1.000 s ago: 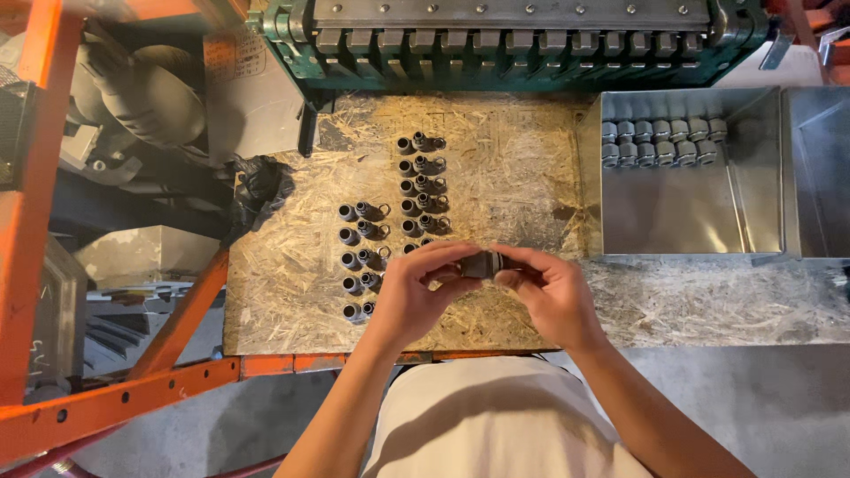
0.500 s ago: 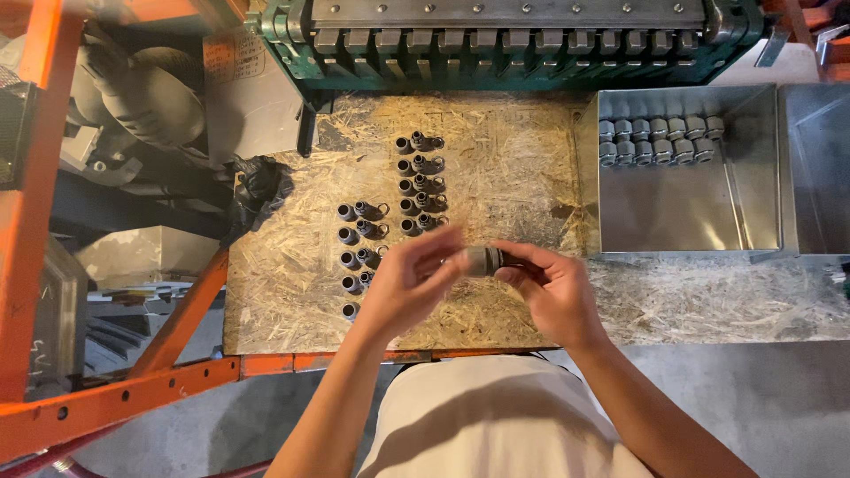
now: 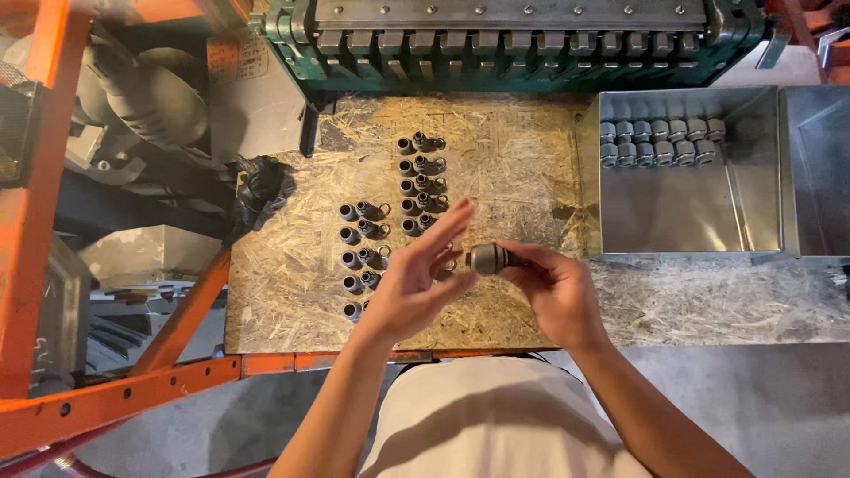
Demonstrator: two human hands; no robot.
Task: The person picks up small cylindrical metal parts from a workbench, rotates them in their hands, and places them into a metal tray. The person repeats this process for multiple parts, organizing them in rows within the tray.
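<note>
Seen from above, the person's right hand [image 3: 553,292] pinches a small dark grey cylindrical fitting [image 3: 489,258] over the chipboard counter [image 3: 522,168]. The left hand [image 3: 416,279], fingers spread, touches its end. Rows of matching fittings [image 3: 390,221] lie just beyond.

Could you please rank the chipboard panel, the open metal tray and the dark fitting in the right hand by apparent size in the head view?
1. chipboard panel
2. metal tray
3. dark fitting, held by the right hand, smallest though nearer the camera.
</note>
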